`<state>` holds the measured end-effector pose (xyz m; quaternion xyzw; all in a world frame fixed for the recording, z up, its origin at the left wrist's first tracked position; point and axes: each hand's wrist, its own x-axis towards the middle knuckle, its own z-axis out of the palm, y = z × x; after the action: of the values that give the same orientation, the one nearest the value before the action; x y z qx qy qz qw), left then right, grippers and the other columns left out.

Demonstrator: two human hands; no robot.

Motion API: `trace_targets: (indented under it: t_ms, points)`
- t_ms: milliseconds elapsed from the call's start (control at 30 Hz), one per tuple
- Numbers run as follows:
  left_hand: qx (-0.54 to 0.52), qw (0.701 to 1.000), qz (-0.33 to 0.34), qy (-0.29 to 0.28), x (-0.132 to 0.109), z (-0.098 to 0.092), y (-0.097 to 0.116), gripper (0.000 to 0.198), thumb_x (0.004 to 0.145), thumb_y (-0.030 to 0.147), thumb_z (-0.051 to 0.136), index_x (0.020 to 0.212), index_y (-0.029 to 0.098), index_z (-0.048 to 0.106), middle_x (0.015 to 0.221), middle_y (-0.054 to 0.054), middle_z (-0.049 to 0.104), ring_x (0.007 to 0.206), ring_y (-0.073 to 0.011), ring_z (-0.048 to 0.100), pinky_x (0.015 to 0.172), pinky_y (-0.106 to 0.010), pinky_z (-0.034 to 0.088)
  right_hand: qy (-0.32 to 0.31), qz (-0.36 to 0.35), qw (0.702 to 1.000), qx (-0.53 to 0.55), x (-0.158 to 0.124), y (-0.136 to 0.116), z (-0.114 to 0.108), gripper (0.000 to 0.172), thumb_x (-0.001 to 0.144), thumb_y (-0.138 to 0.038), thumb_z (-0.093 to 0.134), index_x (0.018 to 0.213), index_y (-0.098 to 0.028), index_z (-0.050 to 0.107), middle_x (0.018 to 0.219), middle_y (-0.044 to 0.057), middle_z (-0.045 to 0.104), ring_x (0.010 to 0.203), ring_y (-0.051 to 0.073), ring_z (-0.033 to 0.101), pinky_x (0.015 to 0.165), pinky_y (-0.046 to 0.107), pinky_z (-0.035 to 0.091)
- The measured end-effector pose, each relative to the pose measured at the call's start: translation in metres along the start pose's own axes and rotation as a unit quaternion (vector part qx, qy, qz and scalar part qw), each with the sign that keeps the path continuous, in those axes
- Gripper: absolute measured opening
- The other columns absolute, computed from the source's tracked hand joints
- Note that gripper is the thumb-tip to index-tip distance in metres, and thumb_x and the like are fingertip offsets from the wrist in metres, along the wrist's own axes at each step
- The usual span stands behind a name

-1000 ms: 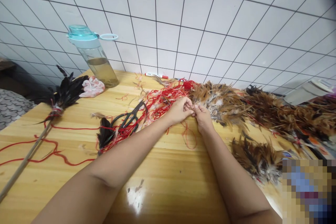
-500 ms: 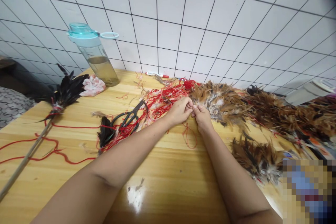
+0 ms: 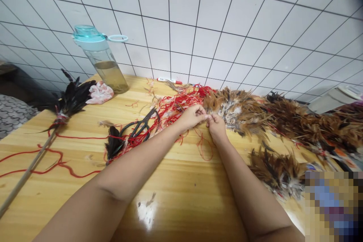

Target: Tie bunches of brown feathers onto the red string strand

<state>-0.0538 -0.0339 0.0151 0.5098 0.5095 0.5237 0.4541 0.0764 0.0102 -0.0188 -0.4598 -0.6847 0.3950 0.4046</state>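
**Your fingertips pinch together where the red thread meets the feathers.**

Your left hand (image 3: 191, 118) and right hand (image 3: 217, 127) are curled, their fingertips meeting where the tangled red thread (image 3: 176, 107) runs into the brown feather strand (image 3: 238, 111) on the wooden table (image 3: 176, 181); whatever they pinch is too fine to make out. A sharp pull could tighten the tangle, snap the thread, or tear feathers loose. It could also drag the black-handled scissors (image 3: 138, 128), caught among the thread to your left, toward your left forearm. Loose loops just near of your hands could snag your fingers, and any slack lost could shift the black feather duster (image 3: 72, 100) at far left.
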Motion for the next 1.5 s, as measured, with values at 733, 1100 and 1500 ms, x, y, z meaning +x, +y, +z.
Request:
trace_targets:
  t_ms: [733, 1100, 1500]
  points:
    - [-0.189, 0.981, -0.037, -0.033, 0.009, -0.011, -0.012, 0.03, 0.057, 0.029, 0.077, 0.069, 0.012, 0.055, 0.063, 0.003, 0.055, 0.058, -0.006, 0.049, 0.059, -0.02, 0.036, -0.094, 0.012, 0.989, 0.11, 0.0, -0.009, -0.005, 0.035, 0.069, -0.051, 0.058, 0.056, -0.02, 0.051, 0.048, -0.003, 0.047, 0.049, 0.011, 0.04, 0.056, 0.027, 0.035]
    - [-0.154, 0.986, -0.013, -0.062, 0.008, -0.012, -0.011, 0.027, 0.063, 0.032, 0.074, 0.065, 0.011, 0.057, 0.061, 0.001, 0.06, 0.06, -0.0084, 0.054, 0.064, -0.023, 0.04, -0.105, -0.002, 0.992, 0.069, -0.001, -0.008, -0.002, 0.031, 0.072, -0.049, 0.052, 0.065, -0.02, 0.056, 0.051, -0.004, 0.045, 0.05, 0.011, 0.042, 0.055, 0.027, 0.037]
    - [-0.196, 0.972, -0.015, -0.132, 0.007, -0.017, -0.016, 0.031, 0.064, 0.033, 0.077, 0.075, 0.011, 0.059, 0.067, -0.003, 0.065, 0.063, -0.0127, 0.061, 0.068, -0.027, 0.046, -0.18, 0.008, 0.98, 0.084, -0.003, -0.013, -0.005, 0.036, 0.074, -0.054, 0.051, 0.062, -0.02, 0.05, 0.05, -0.005, 0.043, 0.049, 0.01, 0.039, 0.053, 0.026, 0.032]
